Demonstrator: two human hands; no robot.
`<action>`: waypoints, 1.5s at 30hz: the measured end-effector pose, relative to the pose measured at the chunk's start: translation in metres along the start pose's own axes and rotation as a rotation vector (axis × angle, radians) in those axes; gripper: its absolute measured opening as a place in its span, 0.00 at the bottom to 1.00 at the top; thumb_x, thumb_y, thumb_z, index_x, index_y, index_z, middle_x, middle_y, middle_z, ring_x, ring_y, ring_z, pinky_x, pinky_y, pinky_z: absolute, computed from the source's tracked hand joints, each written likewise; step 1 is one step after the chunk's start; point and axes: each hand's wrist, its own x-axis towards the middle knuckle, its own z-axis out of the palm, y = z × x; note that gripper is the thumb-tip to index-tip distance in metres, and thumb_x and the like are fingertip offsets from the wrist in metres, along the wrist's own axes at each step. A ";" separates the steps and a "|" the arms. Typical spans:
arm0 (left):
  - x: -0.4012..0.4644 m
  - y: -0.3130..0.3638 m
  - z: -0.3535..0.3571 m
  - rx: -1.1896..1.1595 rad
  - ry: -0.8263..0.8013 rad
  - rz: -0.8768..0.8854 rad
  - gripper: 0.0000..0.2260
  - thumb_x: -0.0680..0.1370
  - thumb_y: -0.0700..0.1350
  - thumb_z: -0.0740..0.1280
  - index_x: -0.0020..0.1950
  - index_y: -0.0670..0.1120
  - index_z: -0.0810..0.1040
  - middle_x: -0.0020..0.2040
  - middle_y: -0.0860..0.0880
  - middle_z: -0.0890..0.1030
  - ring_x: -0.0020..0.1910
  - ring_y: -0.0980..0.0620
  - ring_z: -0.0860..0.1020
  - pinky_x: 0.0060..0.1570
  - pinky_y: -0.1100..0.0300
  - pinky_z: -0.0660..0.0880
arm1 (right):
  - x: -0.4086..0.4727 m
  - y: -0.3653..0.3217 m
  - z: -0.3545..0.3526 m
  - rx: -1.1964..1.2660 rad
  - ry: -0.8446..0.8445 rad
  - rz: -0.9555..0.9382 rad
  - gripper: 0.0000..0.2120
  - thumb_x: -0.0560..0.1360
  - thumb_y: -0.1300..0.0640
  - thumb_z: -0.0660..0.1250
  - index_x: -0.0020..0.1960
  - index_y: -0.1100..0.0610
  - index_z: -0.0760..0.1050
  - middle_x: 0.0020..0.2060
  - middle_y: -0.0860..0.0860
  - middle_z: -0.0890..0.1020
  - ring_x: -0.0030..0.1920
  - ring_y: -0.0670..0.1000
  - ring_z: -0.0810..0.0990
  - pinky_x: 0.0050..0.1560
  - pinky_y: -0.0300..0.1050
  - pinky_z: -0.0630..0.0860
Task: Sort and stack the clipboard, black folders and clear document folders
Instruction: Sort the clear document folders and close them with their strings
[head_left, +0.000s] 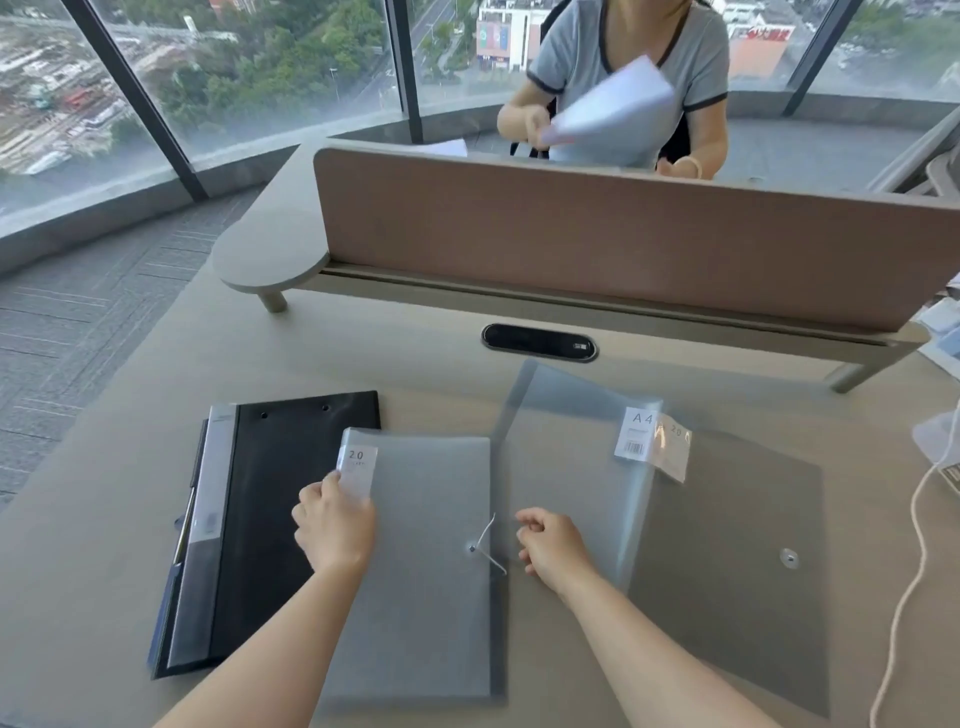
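The left hand (335, 522) rests on the left edge of the near clear document folder (426, 561), its fingers (332, 480) curled down beside the white "2.0" label — pressing on or pinching that edge, though which of the two I cannot tell. The right hand (553, 543) sits just off the same folder's right edge, fingers loosely curled and holding nothing, close to the string-and-button clasp (480, 545).

This folder lies flat on the worktop (104, 519) with its long axis running away from the person, and both hands bracket it across its short width. Its left part overlaps the black folders (291, 519), which lie in a pile directly to the left, long axis roughly parallel and tilted slightly, with a grey spine (210, 514) along their left side. Whether the clipboard is in that pile I cannot tell.

To the right, well within reach of the right hand, lies a second clear folder (571, 467) carrying an "A4" label, and beyond it a darker translucent folder (737, 545) with a snap button — overlapping one another, axes slightly skewed.

Judging from this, the next gather goes rightward, and the right hand is the nearer one.
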 end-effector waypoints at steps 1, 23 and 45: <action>-0.002 0.005 0.004 0.019 -0.001 0.057 0.23 0.78 0.42 0.65 0.73 0.45 0.71 0.70 0.41 0.71 0.67 0.37 0.68 0.63 0.44 0.67 | 0.002 -0.001 -0.006 0.012 0.029 -0.010 0.14 0.76 0.65 0.60 0.57 0.57 0.78 0.37 0.48 0.78 0.31 0.49 0.76 0.37 0.47 0.75; -0.109 0.148 0.135 0.174 -0.623 0.687 0.26 0.79 0.54 0.67 0.76 0.52 0.68 0.79 0.51 0.64 0.77 0.49 0.63 0.71 0.54 0.66 | 0.042 0.003 -0.167 -0.118 0.367 -0.141 0.25 0.76 0.63 0.56 0.73 0.51 0.66 0.67 0.51 0.71 0.56 0.53 0.77 0.49 0.45 0.73; -0.133 0.152 0.184 0.370 -0.468 0.736 0.37 0.75 0.64 0.66 0.80 0.53 0.58 0.83 0.51 0.50 0.82 0.49 0.46 0.80 0.51 0.44 | 0.118 -0.028 -0.211 -0.464 0.254 -0.157 0.28 0.78 0.56 0.58 0.76 0.56 0.59 0.73 0.54 0.63 0.67 0.58 0.72 0.63 0.50 0.70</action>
